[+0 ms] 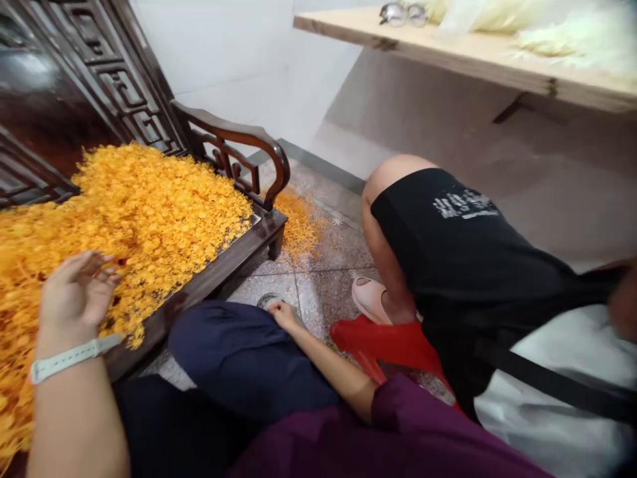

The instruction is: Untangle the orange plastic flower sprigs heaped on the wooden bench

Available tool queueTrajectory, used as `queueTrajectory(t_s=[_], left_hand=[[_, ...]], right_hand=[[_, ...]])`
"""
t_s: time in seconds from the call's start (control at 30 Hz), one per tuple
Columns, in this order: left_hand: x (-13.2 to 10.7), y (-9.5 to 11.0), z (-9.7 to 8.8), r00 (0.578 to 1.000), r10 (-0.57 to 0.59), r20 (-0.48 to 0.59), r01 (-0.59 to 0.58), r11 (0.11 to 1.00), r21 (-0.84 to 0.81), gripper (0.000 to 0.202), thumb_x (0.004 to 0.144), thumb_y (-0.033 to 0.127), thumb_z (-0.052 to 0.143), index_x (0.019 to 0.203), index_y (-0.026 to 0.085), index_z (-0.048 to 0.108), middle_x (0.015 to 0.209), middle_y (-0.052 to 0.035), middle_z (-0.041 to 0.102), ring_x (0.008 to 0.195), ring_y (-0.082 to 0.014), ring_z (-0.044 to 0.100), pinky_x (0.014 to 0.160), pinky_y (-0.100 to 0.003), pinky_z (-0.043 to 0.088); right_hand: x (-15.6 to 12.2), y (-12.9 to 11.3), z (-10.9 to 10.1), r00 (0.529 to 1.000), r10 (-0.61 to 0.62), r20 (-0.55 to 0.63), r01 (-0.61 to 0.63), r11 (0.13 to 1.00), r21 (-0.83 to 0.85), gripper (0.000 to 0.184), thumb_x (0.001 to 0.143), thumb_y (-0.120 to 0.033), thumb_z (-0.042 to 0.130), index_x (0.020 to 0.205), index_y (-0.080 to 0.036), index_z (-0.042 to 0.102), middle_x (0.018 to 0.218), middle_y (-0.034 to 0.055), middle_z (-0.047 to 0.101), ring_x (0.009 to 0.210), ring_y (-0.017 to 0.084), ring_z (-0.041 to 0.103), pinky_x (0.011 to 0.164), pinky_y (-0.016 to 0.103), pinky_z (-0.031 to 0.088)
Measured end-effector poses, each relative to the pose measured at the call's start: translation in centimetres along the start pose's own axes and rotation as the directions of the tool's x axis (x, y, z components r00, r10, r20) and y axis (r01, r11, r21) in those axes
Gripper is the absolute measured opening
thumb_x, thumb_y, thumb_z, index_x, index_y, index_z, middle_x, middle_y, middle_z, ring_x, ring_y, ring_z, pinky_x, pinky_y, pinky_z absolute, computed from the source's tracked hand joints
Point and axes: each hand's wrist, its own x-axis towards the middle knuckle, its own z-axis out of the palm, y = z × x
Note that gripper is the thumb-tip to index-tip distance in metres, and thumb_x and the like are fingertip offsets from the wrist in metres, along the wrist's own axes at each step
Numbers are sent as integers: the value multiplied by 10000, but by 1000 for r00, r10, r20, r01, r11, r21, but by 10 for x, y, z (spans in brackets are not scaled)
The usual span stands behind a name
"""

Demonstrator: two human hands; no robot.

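Observation:
A large heap of small orange flower-shaped pieces (pixel 164 206) covers the seat of a dark carved wooden bench (pixel 199 282). My left hand (pixel 82 289), with a pale band round its wrist, is over the near side of this heap. Its fingers are loosely curled and apart, and nothing shows in them. Beyond my knee, low over the floor, my right hand (pixel 284 315) pinches the rim of a small round object (pixel 269 301). My knee hides part of that object, so its kind is unclear.
More orange pieces (pixel 298 222) lie on the floor by the bench's armrest (pixel 239 136). Close on my right, another person (pixel 448 219) in black shorts sits on a red plastic stool (pixel 393 342). A wooden shelf (pixel 448 56) with glasses (pixel 403 13) and pale pieces juts from the wall.

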Motion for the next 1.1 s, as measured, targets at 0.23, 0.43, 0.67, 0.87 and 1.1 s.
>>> queueTrajectory(t_s=[0.23, 0.43, 0.67, 0.87, 1.1], left_hand=[[8, -1, -51, 871, 403, -282, -184, 798, 573, 38, 875, 135, 662, 891, 162, 684, 755, 15, 696, 557, -100, 554, 526, -215, 443], [3, 2, -118, 807, 573, -141, -139, 417, 898, 171, 860, 189, 722, 1027, 156, 711, 1025, -89, 690, 896, -202, 669, 899, -343, 520], [22, -14, -129, 796, 605, 23, -256, 301, 919, 580, 846, 313, 819, 1366, 196, 589, 1427, -198, 553, 1319, -340, 556, 1134, -468, 433], [43, -21, -111, 774, 622, -121, -180, 399, 899, 74, 918, 221, 697, 877, 179, 653, 1009, -138, 665, 1083, -323, 626, 1094, -515, 423], [38, 14, -116, 579, 781, -232, -439, 539, 718, 184, 904, 288, 787, 873, 185, 637, 1070, -66, 581, 1185, -251, 567, 1155, -435, 402]], right_hand=[[13, 15, 18, 947, 148, 284, -14, 905, -425, 196, 962, -325, 709, 978, -131, 696, 945, 42, 696, 870, 179, 661, 854, 378, 569], [-11, -18, 72, 854, -58, 518, 304, 862, -406, 140, 905, -288, 623, 925, -185, 716, 924, 56, 705, 880, 224, 628, 862, 377, 467], [-45, -59, 174, 500, -308, 809, 753, 617, -230, 138, 991, -236, 559, 1010, -174, 680, 971, 83, 680, 930, 232, 625, 863, 360, 479], [-68, -59, 234, 72, -62, 995, 941, 336, -47, 158, 1040, -230, 518, 1101, -165, 649, 1088, 111, 653, 1015, 238, 609, 910, 362, 469], [-72, -58, 223, 61, 63, 996, 982, 174, -71, 197, 1071, -281, 487, 1129, -161, 632, 1121, 126, 628, 1021, 253, 603, 900, 383, 471]])
